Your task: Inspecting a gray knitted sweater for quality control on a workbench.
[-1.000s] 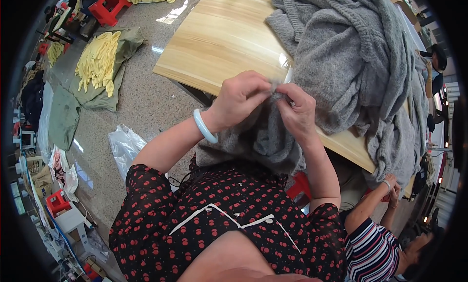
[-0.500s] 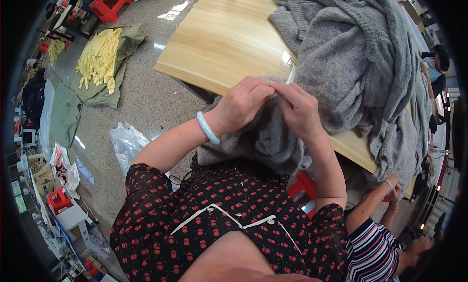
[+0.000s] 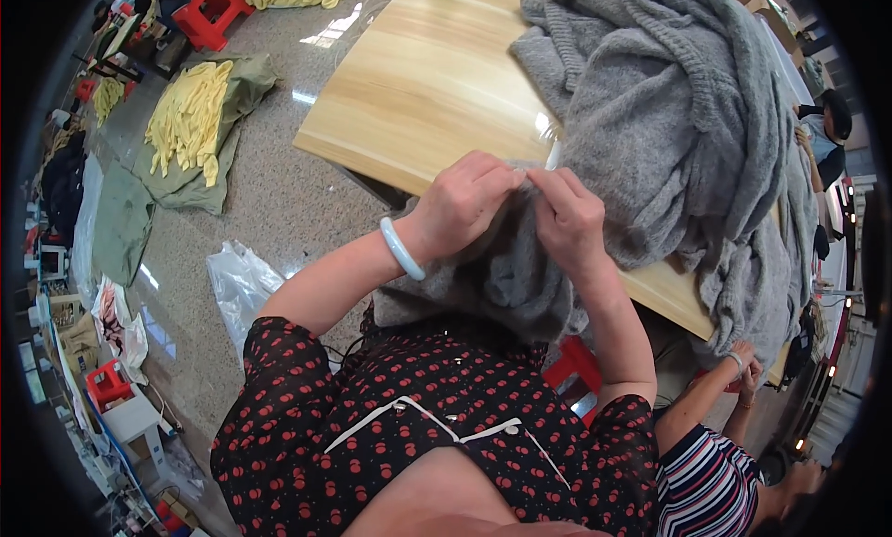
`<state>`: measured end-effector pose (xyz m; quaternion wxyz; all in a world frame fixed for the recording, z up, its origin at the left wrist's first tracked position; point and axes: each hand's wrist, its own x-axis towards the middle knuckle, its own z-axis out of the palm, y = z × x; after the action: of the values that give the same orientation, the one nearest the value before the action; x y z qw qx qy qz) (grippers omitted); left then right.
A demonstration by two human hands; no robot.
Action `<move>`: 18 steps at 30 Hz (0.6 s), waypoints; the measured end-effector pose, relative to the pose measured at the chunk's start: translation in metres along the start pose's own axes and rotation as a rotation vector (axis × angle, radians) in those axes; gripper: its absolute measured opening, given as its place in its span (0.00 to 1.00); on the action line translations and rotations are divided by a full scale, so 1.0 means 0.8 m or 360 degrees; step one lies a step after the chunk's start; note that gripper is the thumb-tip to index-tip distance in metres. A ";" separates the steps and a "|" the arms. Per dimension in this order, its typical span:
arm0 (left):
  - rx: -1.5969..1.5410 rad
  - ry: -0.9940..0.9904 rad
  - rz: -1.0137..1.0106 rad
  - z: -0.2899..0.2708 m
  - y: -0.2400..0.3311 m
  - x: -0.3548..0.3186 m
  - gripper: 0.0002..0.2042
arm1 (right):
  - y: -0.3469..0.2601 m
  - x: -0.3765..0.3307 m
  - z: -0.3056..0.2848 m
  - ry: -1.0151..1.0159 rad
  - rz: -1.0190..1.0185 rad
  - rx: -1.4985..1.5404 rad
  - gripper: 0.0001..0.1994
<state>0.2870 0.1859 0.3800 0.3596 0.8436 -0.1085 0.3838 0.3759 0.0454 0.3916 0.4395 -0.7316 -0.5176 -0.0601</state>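
A grey knitted garment (image 3: 506, 281) hangs over my lap at the table's near edge. My left hand (image 3: 466, 203), with a pale bangle (image 3: 401, 249) on the wrist, pinches its upper edge. Right beside it, fingertips almost touching, my right hand (image 3: 569, 212) is closed on the same edge. Whether something small sits between the fingertips is too fine to make out. Just past my right hand, a large heap of grey knitwear (image 3: 641, 119) covers the right side of the wooden table (image 3: 418, 82).
At the right, a person in a striped top (image 3: 711, 481) works on the grey knitwear's edge. Another person (image 3: 827, 133) stands beyond the heap. Yellow garments (image 3: 190, 114) lie on a green cloth on the floor at left. Clear plastic (image 3: 240, 281) and a red stool (image 3: 212, 15) are also there.
My hands have shifted slightly and the fingertips have drawn a little apart, still pinching the grey knit. The person beyond the heap has moved a bit.
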 end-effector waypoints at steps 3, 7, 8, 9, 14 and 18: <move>0.0070 0.0092 -0.0106 0.006 0.006 -0.003 0.08 | 0.003 0.001 0.006 0.0072 -0.0097 -0.0081 0.14; 0.0157 0.0238 -0.0137 0.017 0.010 -0.008 0.08 | 0.005 0.000 0.016 0.0143 -0.0106 -0.0095 0.14; 0.0190 0.0308 -0.0146 0.021 0.011 -0.011 0.08 | 0.005 -0.002 0.019 0.0167 -0.0098 -0.0109 0.14; 0.0223 0.0380 -0.0154 0.024 0.012 -0.014 0.09 | 0.003 -0.004 0.022 0.0167 -0.0097 -0.0109 0.14; 0.0258 0.0469 -0.0189 0.031 0.017 -0.028 0.09 | 0.002 -0.011 0.035 0.0259 -0.0045 -0.0067 0.13; 0.0224 0.0429 -0.0181 0.030 0.019 -0.036 0.08 | 0.001 -0.015 0.036 0.0256 -0.0028 -0.0059 0.12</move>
<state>0.2746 0.1558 0.3561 0.3319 0.8123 0.0159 0.4792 0.3606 0.0571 0.3671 0.4655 -0.7279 -0.4859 -0.1322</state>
